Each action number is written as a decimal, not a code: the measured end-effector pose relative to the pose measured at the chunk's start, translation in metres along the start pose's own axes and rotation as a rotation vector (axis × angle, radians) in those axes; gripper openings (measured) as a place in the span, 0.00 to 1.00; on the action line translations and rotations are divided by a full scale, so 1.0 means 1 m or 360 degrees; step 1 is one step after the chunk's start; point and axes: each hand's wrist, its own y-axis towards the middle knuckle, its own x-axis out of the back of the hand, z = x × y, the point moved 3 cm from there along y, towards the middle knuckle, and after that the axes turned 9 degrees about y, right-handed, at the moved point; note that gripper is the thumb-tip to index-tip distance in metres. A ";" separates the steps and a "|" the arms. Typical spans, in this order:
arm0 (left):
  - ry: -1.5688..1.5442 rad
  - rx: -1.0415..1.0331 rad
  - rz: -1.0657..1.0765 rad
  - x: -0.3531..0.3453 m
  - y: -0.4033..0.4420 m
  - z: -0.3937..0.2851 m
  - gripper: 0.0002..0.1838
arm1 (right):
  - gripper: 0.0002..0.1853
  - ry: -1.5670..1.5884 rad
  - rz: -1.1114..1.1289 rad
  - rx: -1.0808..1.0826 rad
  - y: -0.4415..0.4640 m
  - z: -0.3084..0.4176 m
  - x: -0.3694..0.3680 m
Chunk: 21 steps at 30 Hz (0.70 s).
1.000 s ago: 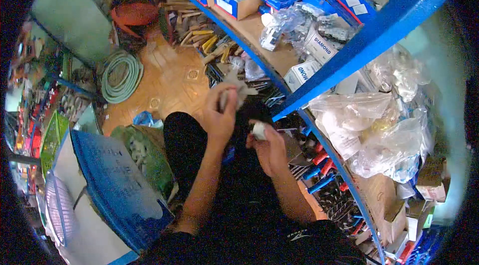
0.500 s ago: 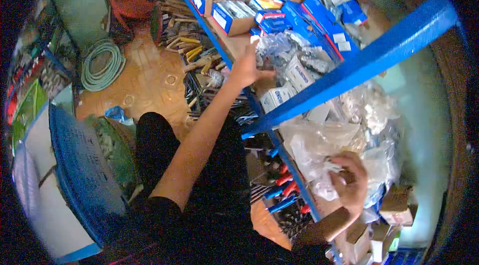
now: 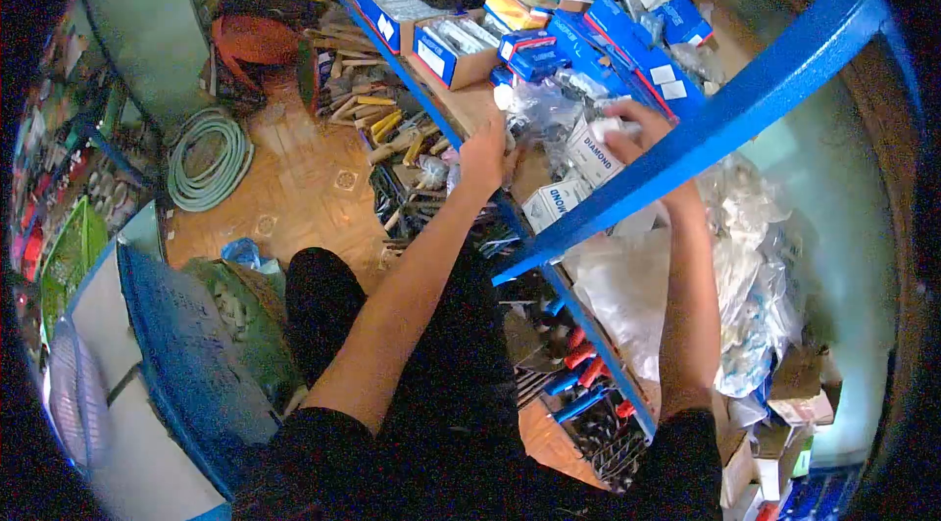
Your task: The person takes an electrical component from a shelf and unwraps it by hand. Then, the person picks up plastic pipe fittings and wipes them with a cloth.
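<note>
Two bare hands (image 3: pixel 482 160) (image 3: pixel 642 125); two white, capital-lettered cardboard boxes (image 3: pixel 595 152) (image 3: pixel 555 203); one coiled pale-green hose (image 3: pixel 201 194); one thick, slanting blue beam (image 3: pixel 706 134).

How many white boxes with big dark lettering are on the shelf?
2: one white box, reading DIAMOND, by the right hand; the second box lower in the picture, beside the blue post. More may be hidden under plastic bags.

the shelf (image 3: pixel 469 107) stood to the right, boxes (image 3: pixel 446 55) at its far end, plastic bags (image 3: pixel 618 291) nearer, cartons (image 3: pixel 591 154) between them. the left hand (image 3: pixel 485 160) was at its front edge, the right hand (image 3: pixel 647 127) by the cartons. handles (image 3: pixel 368 115) lay left of the shelf, the hose (image 3: pixel 236 173) farther left on the floor (image 3: pixel 304 144).
</note>
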 end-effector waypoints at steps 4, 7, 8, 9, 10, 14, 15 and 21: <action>-0.0049 0.0021 0.0143 0.016 0.003 -0.012 0.35 | 0.18 0.0012 -0.0041 -0.0312 0.039 -0.021 -0.028; -0.0021 0.0003 0.0112 0.020 0.003 -0.011 0.34 | 0.20 0.0366 -0.0143 -0.0603 0.055 -0.032 -0.047; -0.0011 -0.0001 0.0107 0.022 0.003 -0.011 0.34 | 0.21 0.0467 -0.0169 -0.0668 0.059 -0.043 -0.054; -0.0001 0.0018 0.0142 0.022 0.004 -0.011 0.34 | 0.21 0.0569 -0.0193 -0.0736 0.063 -0.055 -0.062; 0.0008 0.0038 0.0180 0.022 0.005 -0.011 0.34 | 0.23 0.0441 -0.0204 -0.0699 0.070 -0.060 -0.064; -0.0056 0.0038 0.0177 0.020 0.006 -0.009 0.35 | 0.25 0.0245 -0.0157 -0.0687 0.082 -0.063 -0.065; -0.0070 0.0035 0.0164 0.019 0.004 -0.008 0.35 | 0.26 0.0382 -0.0092 -0.0702 0.080 -0.059 -0.065; -0.0110 0.0036 0.0090 0.026 0.002 -0.013 0.35 | 0.28 0.0691 0.0393 -0.0846 0.079 -0.049 -0.047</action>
